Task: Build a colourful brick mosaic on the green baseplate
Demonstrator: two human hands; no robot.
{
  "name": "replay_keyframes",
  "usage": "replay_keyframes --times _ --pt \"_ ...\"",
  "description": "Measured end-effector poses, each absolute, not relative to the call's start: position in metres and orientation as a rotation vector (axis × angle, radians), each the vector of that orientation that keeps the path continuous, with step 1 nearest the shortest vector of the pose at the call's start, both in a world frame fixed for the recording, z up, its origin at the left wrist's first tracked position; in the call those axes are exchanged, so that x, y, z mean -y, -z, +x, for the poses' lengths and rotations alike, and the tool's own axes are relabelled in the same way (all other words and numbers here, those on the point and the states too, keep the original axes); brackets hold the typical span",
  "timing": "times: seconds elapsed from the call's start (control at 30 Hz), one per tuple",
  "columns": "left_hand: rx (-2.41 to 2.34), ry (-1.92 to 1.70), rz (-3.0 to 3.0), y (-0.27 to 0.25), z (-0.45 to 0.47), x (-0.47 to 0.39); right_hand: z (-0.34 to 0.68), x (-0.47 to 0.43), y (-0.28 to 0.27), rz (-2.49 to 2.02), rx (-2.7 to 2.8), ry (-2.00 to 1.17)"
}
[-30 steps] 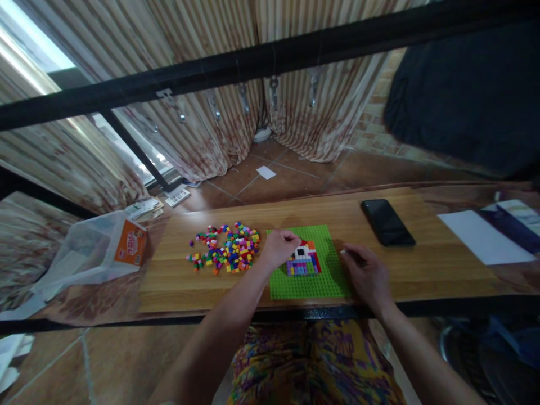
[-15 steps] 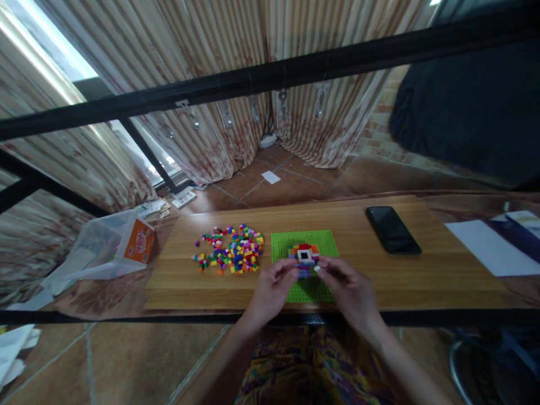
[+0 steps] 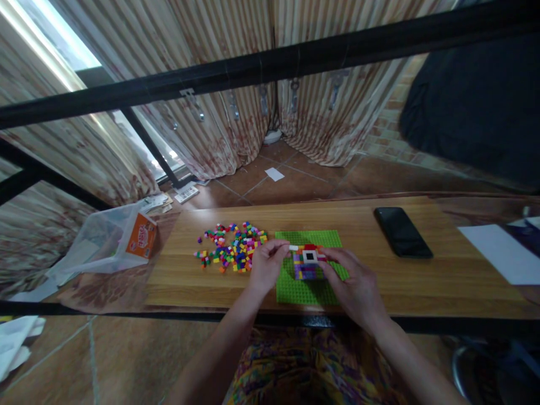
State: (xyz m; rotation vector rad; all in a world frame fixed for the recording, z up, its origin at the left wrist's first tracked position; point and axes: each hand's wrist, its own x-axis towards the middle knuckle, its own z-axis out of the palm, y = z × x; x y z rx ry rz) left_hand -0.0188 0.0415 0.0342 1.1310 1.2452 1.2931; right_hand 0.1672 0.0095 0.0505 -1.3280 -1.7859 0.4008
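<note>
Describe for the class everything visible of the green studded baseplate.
The green, flat, roughly square baseplate looks like plastic, with rows of small studs. It lies flat on the brown wooden board, between the pile of small multicoloured bricks and the black phone. A multicoloured brick build appears to rest on it, hiding its middle. The left hand and right hand cover parts of its edges; contact is unclear.

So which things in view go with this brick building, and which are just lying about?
In use:
white piece in the left hand
brick model at the right hand
green baseplate beneath it
loose bricks

Apparently just lying about:
black phone
white paper at far right
clear tub, though its purpose isn't certain
</note>
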Motion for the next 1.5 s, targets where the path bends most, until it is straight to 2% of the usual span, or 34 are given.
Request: replay_keyframes --times 0.33,0.9,1.5 --pt "-1.316 -1.240 1.303 0.001 -0.007 -0.067 0.183 -0.030 -0.044 -1.432 1.712 -0.454" --pt "-1.331 -1.178 1.439 -0.009 -0.009 -0.065 0.155 -0.074 -0.033 -1.456 1.876 -0.742" --pt "-1.294 -1.072 1.565 -0.008 -0.016 -0.067 0.153 -0.076 -0.026 -1.473 1.761 -0.827"
